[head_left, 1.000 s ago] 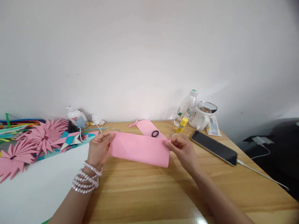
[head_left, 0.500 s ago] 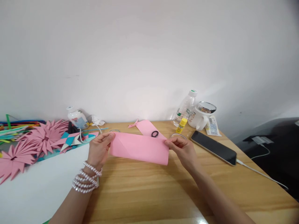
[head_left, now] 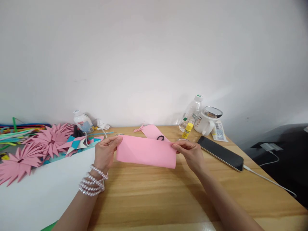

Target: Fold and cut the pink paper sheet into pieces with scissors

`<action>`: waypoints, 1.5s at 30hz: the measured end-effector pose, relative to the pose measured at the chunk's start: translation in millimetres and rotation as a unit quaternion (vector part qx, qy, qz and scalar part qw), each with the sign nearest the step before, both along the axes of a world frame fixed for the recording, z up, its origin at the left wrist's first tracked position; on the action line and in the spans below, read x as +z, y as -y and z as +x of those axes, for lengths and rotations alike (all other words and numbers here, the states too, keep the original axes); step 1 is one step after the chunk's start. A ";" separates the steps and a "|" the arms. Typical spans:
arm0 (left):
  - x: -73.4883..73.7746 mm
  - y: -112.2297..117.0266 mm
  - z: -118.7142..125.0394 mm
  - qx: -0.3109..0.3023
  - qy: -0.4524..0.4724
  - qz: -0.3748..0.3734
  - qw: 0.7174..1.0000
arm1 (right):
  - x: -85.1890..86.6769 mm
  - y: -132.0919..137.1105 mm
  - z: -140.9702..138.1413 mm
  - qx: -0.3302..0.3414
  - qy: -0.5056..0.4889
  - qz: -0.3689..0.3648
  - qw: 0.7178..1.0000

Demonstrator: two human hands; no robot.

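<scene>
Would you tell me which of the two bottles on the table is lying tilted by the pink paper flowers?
The small white-capped bottle at the left; the clear water bottle stands by the mug.

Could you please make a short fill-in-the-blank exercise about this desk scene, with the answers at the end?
1. Both the left hand and the right hand hold a folded sheet of paper whose colour is ____.
2. The left wrist wears a bracelet made of ____.
3. The phone lies on the wooden table with a white ____ plugged into it.
4. The glue stick beside the water bottle is ____ in colour.

Answers: pink; pearls; cable; yellow
</scene>
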State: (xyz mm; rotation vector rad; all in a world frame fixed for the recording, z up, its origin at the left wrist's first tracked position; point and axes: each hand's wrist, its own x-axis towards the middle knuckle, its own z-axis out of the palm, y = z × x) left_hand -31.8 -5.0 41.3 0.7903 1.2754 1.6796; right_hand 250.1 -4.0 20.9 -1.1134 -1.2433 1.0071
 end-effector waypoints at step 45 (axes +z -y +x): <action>-39.1 75.0 -55.7 -0.387 -0.623 0.312 0.604 | -25.2 63.5 46.5 0.342 0.367 0.315 0.806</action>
